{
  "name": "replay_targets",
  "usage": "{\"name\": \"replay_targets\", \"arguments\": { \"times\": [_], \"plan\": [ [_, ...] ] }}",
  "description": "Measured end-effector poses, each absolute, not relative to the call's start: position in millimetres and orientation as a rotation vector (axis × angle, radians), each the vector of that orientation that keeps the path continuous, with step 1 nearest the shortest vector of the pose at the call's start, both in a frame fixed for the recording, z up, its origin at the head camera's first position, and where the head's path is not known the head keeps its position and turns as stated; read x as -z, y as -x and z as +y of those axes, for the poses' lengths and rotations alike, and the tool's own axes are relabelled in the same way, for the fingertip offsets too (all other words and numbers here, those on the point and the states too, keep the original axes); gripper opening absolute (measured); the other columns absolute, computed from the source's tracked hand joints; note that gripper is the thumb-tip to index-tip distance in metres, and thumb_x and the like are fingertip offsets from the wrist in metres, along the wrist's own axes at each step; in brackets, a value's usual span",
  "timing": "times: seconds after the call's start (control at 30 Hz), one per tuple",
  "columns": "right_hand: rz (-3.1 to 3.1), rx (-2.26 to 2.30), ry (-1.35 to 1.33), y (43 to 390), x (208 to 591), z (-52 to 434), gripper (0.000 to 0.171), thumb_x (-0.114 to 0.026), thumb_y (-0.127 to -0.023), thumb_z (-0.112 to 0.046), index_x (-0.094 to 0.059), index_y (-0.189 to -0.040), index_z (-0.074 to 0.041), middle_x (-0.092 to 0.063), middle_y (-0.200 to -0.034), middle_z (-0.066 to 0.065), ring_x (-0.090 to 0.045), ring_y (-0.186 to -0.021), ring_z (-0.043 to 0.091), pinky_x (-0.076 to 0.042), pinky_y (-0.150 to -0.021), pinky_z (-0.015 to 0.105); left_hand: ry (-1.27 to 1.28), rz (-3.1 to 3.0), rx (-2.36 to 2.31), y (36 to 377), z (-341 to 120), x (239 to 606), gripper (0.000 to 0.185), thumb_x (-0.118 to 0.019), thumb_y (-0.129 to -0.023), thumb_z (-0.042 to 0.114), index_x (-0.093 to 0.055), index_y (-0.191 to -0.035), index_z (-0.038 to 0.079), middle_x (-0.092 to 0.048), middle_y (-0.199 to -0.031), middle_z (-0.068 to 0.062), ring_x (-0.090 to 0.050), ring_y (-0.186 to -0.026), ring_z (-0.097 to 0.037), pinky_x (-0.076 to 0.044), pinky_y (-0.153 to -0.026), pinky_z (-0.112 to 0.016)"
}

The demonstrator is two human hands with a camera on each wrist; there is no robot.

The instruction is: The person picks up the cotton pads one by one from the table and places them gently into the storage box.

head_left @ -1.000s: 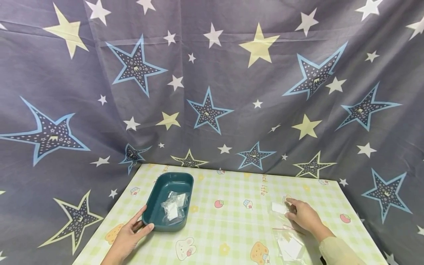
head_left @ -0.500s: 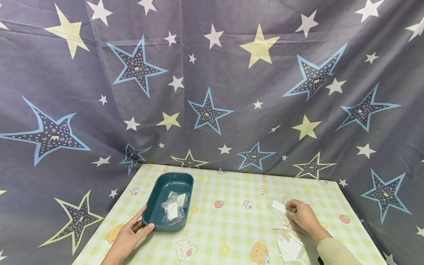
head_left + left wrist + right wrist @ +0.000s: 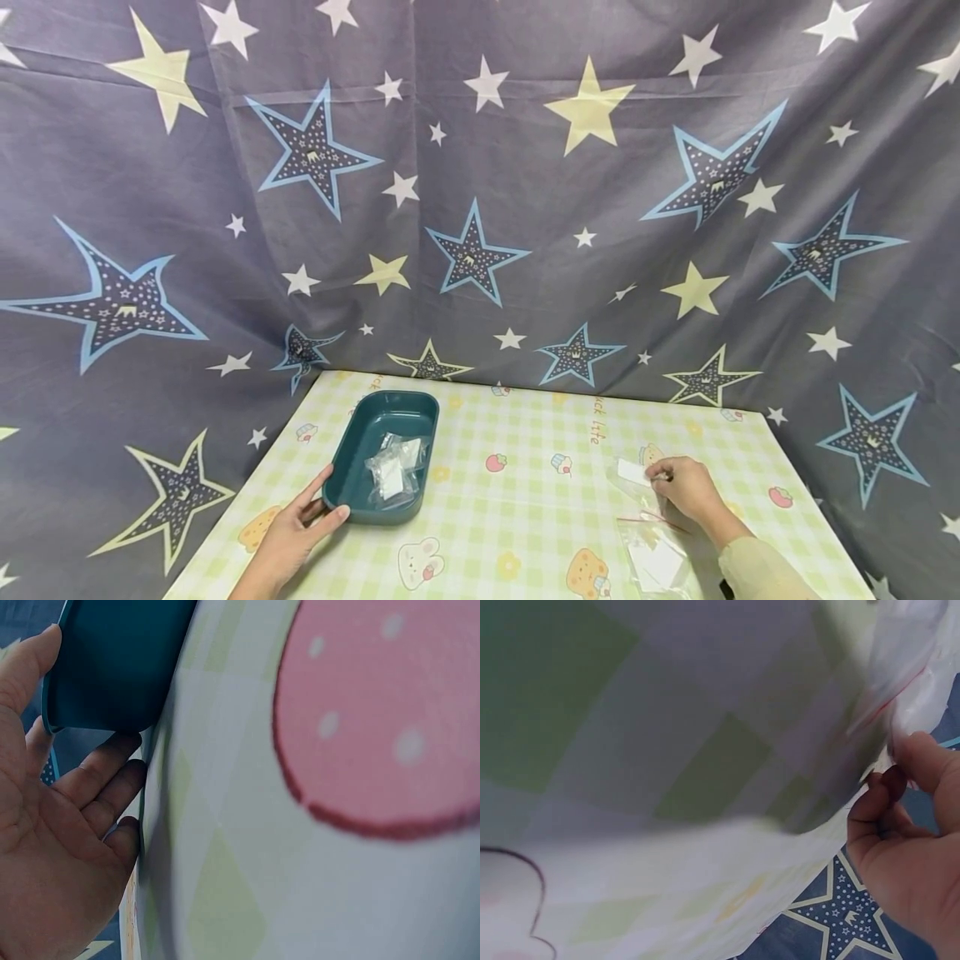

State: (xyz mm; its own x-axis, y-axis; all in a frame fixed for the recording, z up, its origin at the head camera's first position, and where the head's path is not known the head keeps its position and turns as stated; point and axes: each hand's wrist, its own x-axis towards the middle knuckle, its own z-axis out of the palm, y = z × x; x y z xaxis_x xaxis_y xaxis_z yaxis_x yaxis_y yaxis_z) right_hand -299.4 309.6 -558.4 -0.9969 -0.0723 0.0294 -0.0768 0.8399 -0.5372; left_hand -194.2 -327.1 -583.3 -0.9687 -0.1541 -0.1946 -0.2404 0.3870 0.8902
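A pale cream sleeve (image 3: 767, 571) is ending behind the bare right hand (image 3: 686, 490) — a small black piece (image 3: 726, 590) is showing beside the sleeve — and the left hand (image 3: 291, 533) is appearing bare.

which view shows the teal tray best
The head view: it shows nearly the whole teal tray with bags inside. The left wrist view shows only part, at the left hand; the right wrist view, none.

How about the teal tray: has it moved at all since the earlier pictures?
No, not visibly: in the head view, the teal tray sits in the same place, up and left of the printed bunny, with the gap unchanged.
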Motion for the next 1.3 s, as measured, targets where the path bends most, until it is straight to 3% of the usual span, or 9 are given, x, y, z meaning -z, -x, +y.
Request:
{"name": "replay_targets", "arguments": {
  "times": [0.23,0.6,0.87,1.0,1.2,1.3],
  "plan": [
    [-2.996,-0.901,-0.114,302.2,554.0,309.9,0.017,-0.068,-0.098,-0.001,-0.084,-0.102,-0.007,-0.081,-0.099,0.009,-0.07,-0.085,0.018,-0.058,-0.071,0.036,0.363,2.551,-1.644,194.6,-326.6,581.4,0.093,-0.078,-0.096,0.053,-0.026,-0.172,0.034,-0.029,-0.171,-0.031,-0.04,-0.154,-0.05,-0.055,-0.114,-0.053],
    [-2.963,-1.06,-0.196,303.1,548.8,297.1,0.031,-0.065,-0.105,-0.01,-0.074,-0.133,0.001,-0.073,-0.134,0.025,-0.073,-0.106,0.031,-0.061,-0.079,0.036,0.363,2.545,-1.626,197.2,-328.8,580.8,0.094,-0.077,-0.096,0.056,-0.026,-0.172,0.035,-0.027,-0.172,-0.03,-0.039,-0.154,-0.05,-0.055,-0.114,-0.054],
    [-2.936,-1.204,-0.275,304.2,545.7,273.0,0.039,-0.067,-0.105,-0.011,-0.069,-0.142,-0.003,-0.071,-0.141,0.019,-0.064,-0.092,0.015,-0.051,-0.072,0.026,0.354,2.541,-1.63,195.6,-326.7,580.2,0.094,-0.077,-0.097,0.054,-0.024,-0.172,0.035,-0.023,-0.174,-0.03,-0.038,-0.154,-0.05,-0.054,-0.115,-0.054],
    [-2.912,-1.343,-0.319,306.4,541.4,255.0,0.043,-0.067,-0.105,-0.013,-0.065,-0.148,-0.007,-0.069,-0.145,0.016,-0.056,-0.081,0.013,-0.047,-0.065,0.026,0.353,2.547,-1.635,195.4,-326.4,580.3,0.094,-0.077,-0.096,0.053,-0.025,-0.172,0.035,-0.026,-0.172,-0.03,-0.038,-0.154,-0.05,-0.054,-0.114,-0.054],
    [-2.867,-1.458,-0.418,307.3,529.9,214.9,0.044,-0.069,-0.104,-0.014,-0.066,-0.148,-0.01,-0.068,-0.149,0.011,-0.06,-0.097,0.013,-0.051,-0.074,0.024,0.357,2.543,-1.623,195.9,-327.0,579.7,0.094,-0.077,-0.096,0.056,-0.025,-0.172,0.036,-0.023,-0.174,-0.031,-0.038,-0.154,-0.051,-0.055,-0.114,-0.054],
    [-2.849,-1.511,-0.502,308.1,524.4,191.1,0.044,-0.07,-0.104,-0.015,-0.066,-0.148,-0.011,-0.069,-0.147,0.013,-0.061,-0.095,0.014,-0.052,-0.073,0.023,0.361,2.54,-1.614,194.8,-327.9,580.0,0.094,-0.076,-0.096,0.056,-0.024,-0.172,0.036,-0.02,-0.175,-0.031,-0.037,-0.154,-0.051,-0.055,-0.114,-0.055]
  ]
}}
